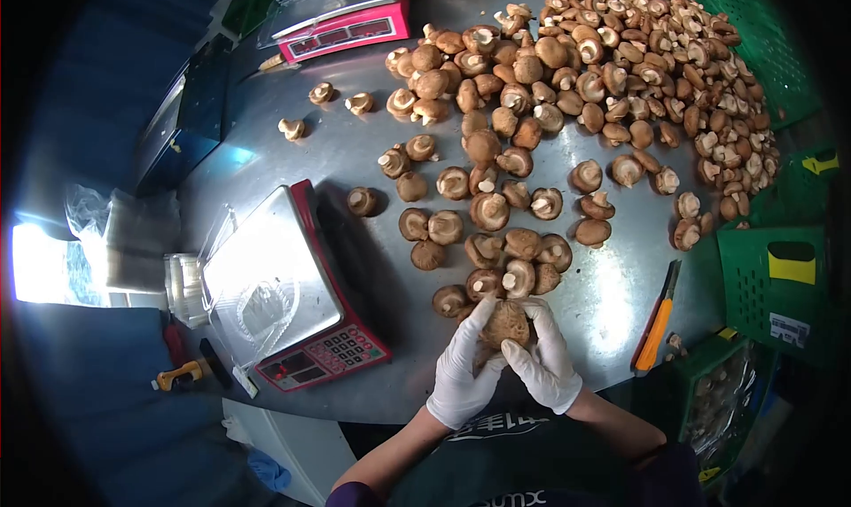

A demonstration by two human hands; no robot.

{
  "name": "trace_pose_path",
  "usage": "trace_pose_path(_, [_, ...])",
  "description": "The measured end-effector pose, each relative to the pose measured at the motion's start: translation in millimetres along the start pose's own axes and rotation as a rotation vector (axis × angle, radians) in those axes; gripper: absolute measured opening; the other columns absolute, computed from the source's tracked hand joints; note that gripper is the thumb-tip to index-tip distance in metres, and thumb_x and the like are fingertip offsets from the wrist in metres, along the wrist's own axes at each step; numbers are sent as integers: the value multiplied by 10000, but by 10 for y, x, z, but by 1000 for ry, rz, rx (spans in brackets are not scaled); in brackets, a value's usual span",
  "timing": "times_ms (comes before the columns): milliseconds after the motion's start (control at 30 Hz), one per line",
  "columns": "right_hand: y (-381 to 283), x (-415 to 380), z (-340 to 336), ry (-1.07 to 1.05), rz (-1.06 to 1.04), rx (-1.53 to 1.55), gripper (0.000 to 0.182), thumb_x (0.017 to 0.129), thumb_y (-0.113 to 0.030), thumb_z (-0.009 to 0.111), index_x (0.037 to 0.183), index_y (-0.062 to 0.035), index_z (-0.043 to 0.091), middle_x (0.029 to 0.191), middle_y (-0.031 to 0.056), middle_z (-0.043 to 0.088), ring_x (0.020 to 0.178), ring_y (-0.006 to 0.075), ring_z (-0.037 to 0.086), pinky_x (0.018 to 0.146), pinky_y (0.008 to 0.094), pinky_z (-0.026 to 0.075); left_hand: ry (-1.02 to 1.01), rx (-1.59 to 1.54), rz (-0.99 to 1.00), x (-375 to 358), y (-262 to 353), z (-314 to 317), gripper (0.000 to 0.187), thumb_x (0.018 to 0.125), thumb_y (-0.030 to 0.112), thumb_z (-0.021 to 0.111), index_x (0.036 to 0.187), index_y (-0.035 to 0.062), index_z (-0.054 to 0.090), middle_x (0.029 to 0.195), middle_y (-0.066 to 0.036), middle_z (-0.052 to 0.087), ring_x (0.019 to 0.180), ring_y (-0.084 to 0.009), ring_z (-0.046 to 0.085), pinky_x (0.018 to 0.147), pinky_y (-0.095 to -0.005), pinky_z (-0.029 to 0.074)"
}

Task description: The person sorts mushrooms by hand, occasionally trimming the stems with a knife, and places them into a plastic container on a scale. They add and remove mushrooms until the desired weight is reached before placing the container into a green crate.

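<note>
Both of my hands wear white gloves and meet at the near edge of the metal table. Between them is a brown shiitake mushroom [506,324], cap side facing up. My left hand [466,365] closes on its left side, with the fingers curled beneath. My right hand [542,356] grips the right side, thumb lying across the cap. Just beyond my fingertips lie several loose mushrooms [519,278], some with their stems up. To the left stands a red weighing scale [275,285] with a crumpled clear plastic piece on its pan.
A large mushroom heap [620,55] covers the far right of the table [390,383]. An orange cutter knife [656,325] lies at the right edge. Green crates [771,276] line the right side. A second scale [346,28] stands at the back; clear plastic trays [142,241] are stacked left.
</note>
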State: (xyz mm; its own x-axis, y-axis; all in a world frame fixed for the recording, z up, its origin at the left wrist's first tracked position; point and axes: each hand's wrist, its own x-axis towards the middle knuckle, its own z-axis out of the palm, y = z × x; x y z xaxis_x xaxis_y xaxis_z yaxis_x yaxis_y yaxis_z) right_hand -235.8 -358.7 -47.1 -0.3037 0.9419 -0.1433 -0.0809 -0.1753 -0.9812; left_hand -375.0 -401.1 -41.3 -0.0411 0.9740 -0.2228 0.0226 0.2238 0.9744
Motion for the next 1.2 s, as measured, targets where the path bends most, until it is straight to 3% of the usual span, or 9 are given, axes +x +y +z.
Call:
trace_pose_path(100, [-24,-15,-70,-76,-5,-47,389,843,-99,746,1180,-29,564,1179,120,577,1084,250,572,947,362,459,-43,-314,-21,-80,-14,-37,759,891,-142,562,1558,36,246,1513,-136,406,1378,-230,438,1112,-366,396])
trace_pose_path(200, [12,-75,-85,-75,29,-159,411,792,-90,795,1139,-52,579,1153,94,597,1053,231,599,879,334,486,-121,-487,-126,-128,54,-73,797,904,-109,546,1582,39,154,1584,-136,296,1455,-250,331,1187,-389,282])
trace_pose_path(300, [2,-104,-56,-67,-66,-238,431,756,-82,825,1111,-70,582,1134,79,603,1008,216,604,830,327,499,-165,-591,-104,-166,-5,-135,757,934,-55,527,1582,27,145,1590,-139,288,1457,-251,329,1196,-397,263])
trace_pose_path(500, [-82,-161,-4,-58,-225,-464,462,716,-96,845,1093,-78,579,1091,101,583,995,271,603,825,362,510,-154,-782,-90,-206,-56,-121,641,1007,109,525,1561,4,218,1559,-105,343,1435,-207,348,1162,-346,302])
trace_pose_path(600, [-64,-241,38,-57,-257,-569,497,699,-114,856,1102,-87,566,1094,120,569,998,298,602,826,384,514,-114,-692,-193,-197,-28,-69,580,1007,183,561,1503,5,320,1492,-108,426,1386,-214,412,1141,-352,341])
trace_pose_path(700, [-78,-251,54,-105,-268,-628,550,719,-119,853,1183,-91,560,1137,131,566,1037,299,604,848,390,519,-122,-879,-234,-184,12,-113,514,1002,239,583,1438,35,400,1420,-113,488,1319,-231,483,1107,-391,399])
trace_pose_path(833, [-169,-294,68,-147,-182,-416,617,754,-113,838,1292,-83,537,1182,128,573,1072,266,615,867,363,527,-114,-1176,-326,-177,-51,-197,482,991,296,603,1391,81,442,1374,-125,514,1234,-263,549,1043,-452,473])
trace_pose_path(1033, [-143,-301,51,-130,-156,-373,552,779,-84,814,1274,-74,572,1167,107,597,984,208,652,837,321,539,-126,-1242,-346,-187,-115,-200,477,987,293,610,1383,87,441,1374,-112,507,1226,-258,546,1038,-441,468])
trace_pose_path(1200, [-70,-286,33,-85,-103,-365,423,796,-61,796,1190,-67,641,1115,89,651,957,190,664,846,293,540,-13,-947,-135,-224,-109,-128,519,936,102,673,1392,68,427,1380,-98,488,1241,-218,525,1048,-380,452])
